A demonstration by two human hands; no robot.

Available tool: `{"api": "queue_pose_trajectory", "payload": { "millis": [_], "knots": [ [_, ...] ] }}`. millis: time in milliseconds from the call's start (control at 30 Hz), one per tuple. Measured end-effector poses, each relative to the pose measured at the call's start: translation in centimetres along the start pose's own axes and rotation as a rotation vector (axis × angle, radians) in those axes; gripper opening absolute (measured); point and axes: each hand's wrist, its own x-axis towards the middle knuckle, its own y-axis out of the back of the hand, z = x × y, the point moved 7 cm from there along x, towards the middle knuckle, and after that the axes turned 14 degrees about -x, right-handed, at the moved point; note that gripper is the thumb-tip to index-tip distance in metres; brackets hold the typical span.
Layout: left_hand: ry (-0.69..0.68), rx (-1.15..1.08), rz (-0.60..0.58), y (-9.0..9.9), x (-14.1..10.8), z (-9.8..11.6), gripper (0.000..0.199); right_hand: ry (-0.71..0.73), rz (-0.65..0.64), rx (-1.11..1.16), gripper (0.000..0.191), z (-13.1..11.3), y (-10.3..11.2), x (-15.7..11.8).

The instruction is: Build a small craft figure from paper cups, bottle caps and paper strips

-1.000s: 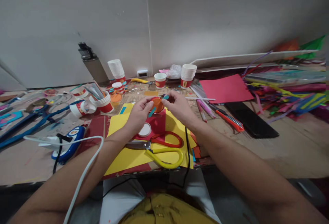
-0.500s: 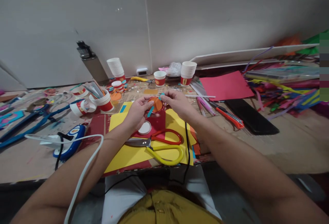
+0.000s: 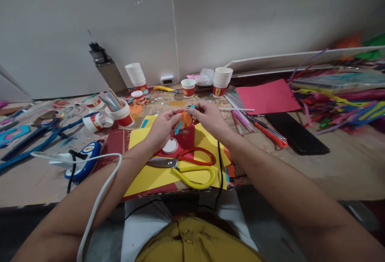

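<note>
Over the stacked paper, both hands hold a small round orange piece with a red rim point(image 3: 185, 121), perhaps part of a paper cup. My left hand point(image 3: 161, 129) pinches its left side, next to a blue paper strip point(image 3: 178, 128) that hangs across it. My right hand point(image 3: 210, 121) is closed at the upper right edge, thumb against a small blue strip point(image 3: 193, 107). Beneath lie a white round lid-like piece point(image 3: 170, 145), red paper point(image 3: 188, 138) and yellow paper point(image 3: 144, 182). Large scissors point(image 3: 192, 164) with red and yellow handles rest on the sheets.
Paper cups point(image 3: 188, 88) and cup stacks point(image 3: 222, 81) stand at the back. Left are a glue gun point(image 3: 87, 162), its white cable over my left forearm, and blue pliers-like tools point(image 3: 45, 134). Right lie a red cutter point(image 3: 270, 134), a black phone-like slab point(image 3: 297, 134) and red paper point(image 3: 267, 96).
The view has shifted slightly. Both hands still hold the orange piece, with only a small change in the fingers around it.
</note>
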Motion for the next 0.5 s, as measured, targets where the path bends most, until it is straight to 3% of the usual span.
{"api": "queue_pose_trajectory", "payload": {
  "millis": [133,500],
  "knots": [
    [-0.005,0.046,0.038,0.13,-0.05,0.01,0.035,-0.022,-0.004,-0.002,0.024,0.32,-0.10,0.07],
    [0.001,0.174,-0.024,-0.10,-0.07,0.29,0.033,0.003,-0.006,-0.035,0.022,-0.02,0.10,-0.03]
  ]
}}
